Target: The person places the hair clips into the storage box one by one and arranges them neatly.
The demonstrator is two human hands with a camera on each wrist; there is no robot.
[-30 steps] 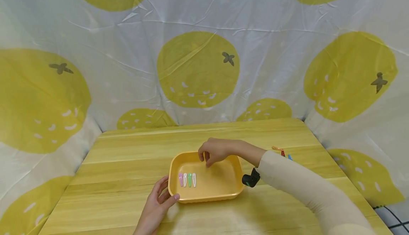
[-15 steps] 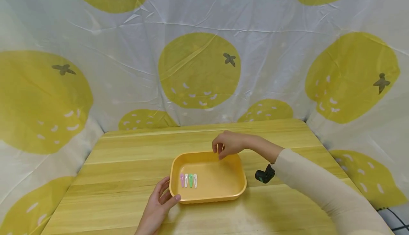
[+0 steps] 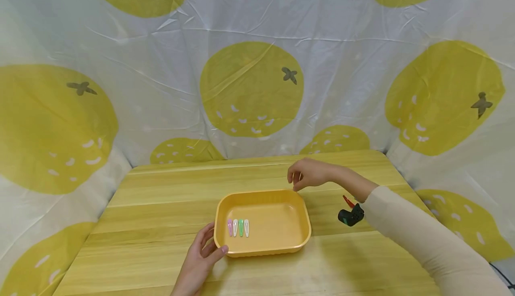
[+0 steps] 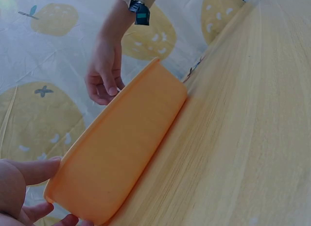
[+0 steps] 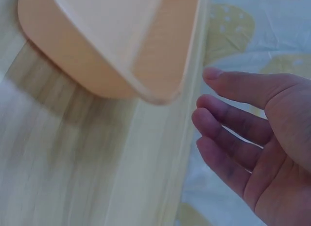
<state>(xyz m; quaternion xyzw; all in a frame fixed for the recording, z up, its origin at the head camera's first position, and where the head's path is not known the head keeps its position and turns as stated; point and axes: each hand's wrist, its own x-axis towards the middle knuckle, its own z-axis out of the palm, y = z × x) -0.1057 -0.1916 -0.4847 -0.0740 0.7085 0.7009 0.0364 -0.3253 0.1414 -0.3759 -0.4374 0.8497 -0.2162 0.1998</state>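
A yellow plastic tray [image 3: 277, 224] stands on the table in the head view. Several snap hair clips [image 3: 241, 227], coloured pink, white and green, lie side by side in its left part. My left hand [image 3: 199, 260] holds the tray's near left corner, thumb at the rim and fingers along the outer wall, as the left wrist view also shows. Beyond the far right corner hovers my right hand [image 3: 310, 173], its fingers loosely bent. In the right wrist view the right hand [image 5: 252, 133] has thumb and fingers apart, with nothing between them.
A red hair clip [image 3: 348, 201] lies on the wooden table [image 3: 169, 206] right of the tray, partly covered by the black wrist camera [image 3: 351, 216] and right arm. A white curtain [image 3: 169, 90] with yellow fruit prints hangs behind the table.
My right hand has lifted out from over the tray and moved right, past its far right corner. The left hand, tray and the row of hair clips have stayed in place.
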